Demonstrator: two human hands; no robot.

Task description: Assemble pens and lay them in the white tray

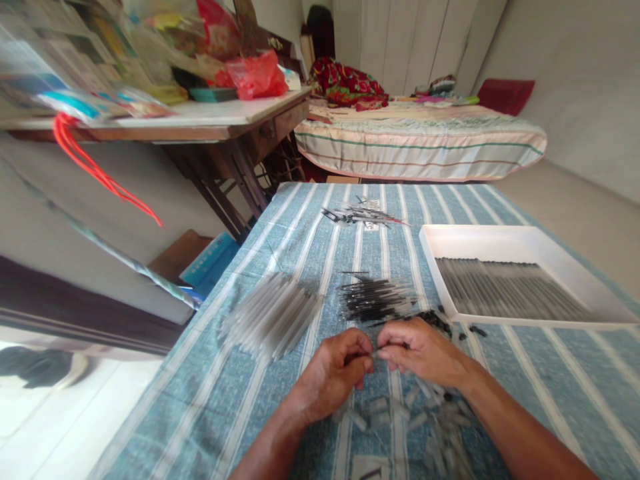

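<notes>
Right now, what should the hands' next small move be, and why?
Probably steady the left hand and ease the right hand slightly closer: their fingertips nearly meet at a small piece, too blurred to identify.

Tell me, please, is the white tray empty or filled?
The white tray is partly filled: grey rods lie side by side inside.

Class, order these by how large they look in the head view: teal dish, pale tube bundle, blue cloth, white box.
1. Blue cloth
2. White box
3. Pale tube bundle
4. Teal dish
</notes>
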